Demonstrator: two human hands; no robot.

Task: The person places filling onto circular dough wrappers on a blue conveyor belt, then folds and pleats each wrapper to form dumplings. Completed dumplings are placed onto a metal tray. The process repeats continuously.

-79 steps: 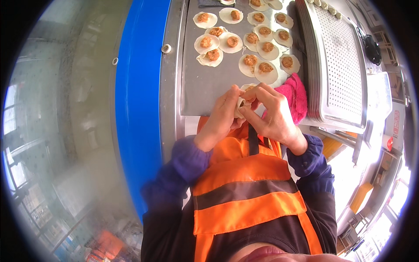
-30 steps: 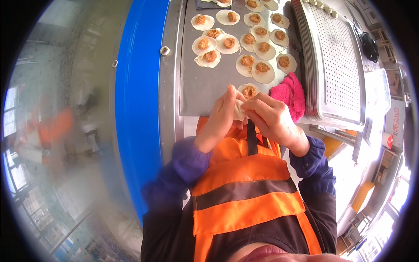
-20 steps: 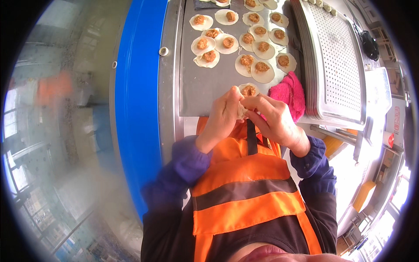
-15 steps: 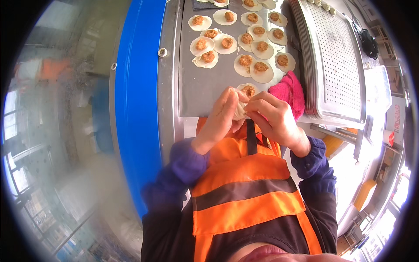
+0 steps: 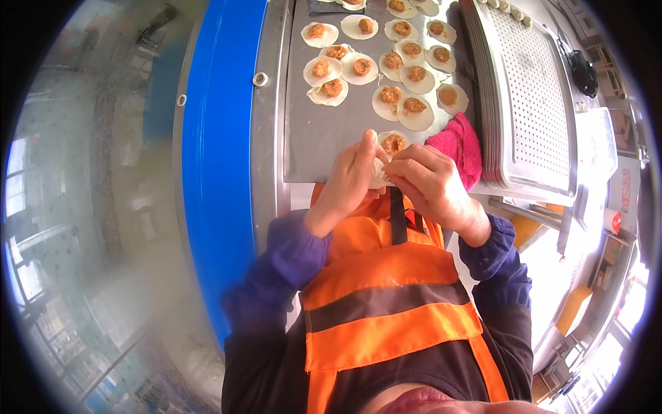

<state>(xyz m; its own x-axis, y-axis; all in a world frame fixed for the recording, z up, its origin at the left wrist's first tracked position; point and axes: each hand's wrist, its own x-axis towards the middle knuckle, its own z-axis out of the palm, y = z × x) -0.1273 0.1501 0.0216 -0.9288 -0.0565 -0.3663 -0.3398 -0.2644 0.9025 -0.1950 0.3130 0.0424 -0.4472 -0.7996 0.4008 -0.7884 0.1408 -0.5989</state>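
Between my two hands, just off the table's near edge, is a pale dough bun, mostly covered by fingers. My left hand cups it from the left, thumb and fingers closed round it. From the other side, my right hand pinches the dough's edge with thumb and fingertips. Right behind my hands lies a round dough wrapper with brown filling, partly hidden. Farther back, several more wrappers topped with filling are spread over the metal table, some overlapping.
A crumpled pink cloth lies right of my hands. Beyond it stands a stack of perforated metal trays, with several small pale dough pieces at the top one's far end. A blue band runs along the left side.
Both hands stay over the same spot with the bun. My fingers have shifted slightly around the dough, the left thumb more upright. The view has moved a little.
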